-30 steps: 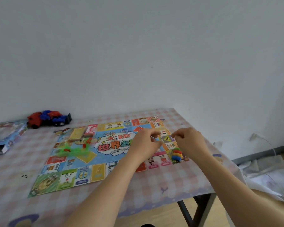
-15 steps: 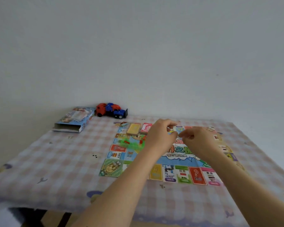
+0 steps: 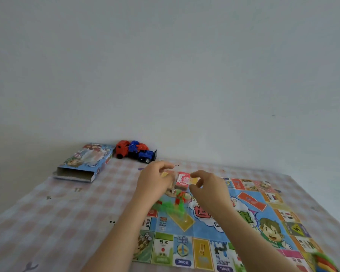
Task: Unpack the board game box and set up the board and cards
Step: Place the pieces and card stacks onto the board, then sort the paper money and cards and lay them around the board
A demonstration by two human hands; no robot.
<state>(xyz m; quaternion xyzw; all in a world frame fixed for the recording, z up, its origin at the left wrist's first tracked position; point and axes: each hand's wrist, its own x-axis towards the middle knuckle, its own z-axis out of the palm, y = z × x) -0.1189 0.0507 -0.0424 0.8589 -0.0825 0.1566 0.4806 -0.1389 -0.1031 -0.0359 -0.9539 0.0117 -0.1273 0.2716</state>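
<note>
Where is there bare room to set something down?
The checked cloth left of the board, nearer than the box, is free but for tiny specks. Crowded: the board's far left corner, where left hand, right hand, pink cards and green pieces bunch.

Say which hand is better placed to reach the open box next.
Left, probably: the left hand is nearer the box; the right hand would have to reach across the left one.

A home room: a checked tablecloth point(image 3: 67, 213), toy truck point(image 3: 135, 151) and board game point(image 3: 234, 222) against a plain wall point(image 3: 165, 65).
</note>
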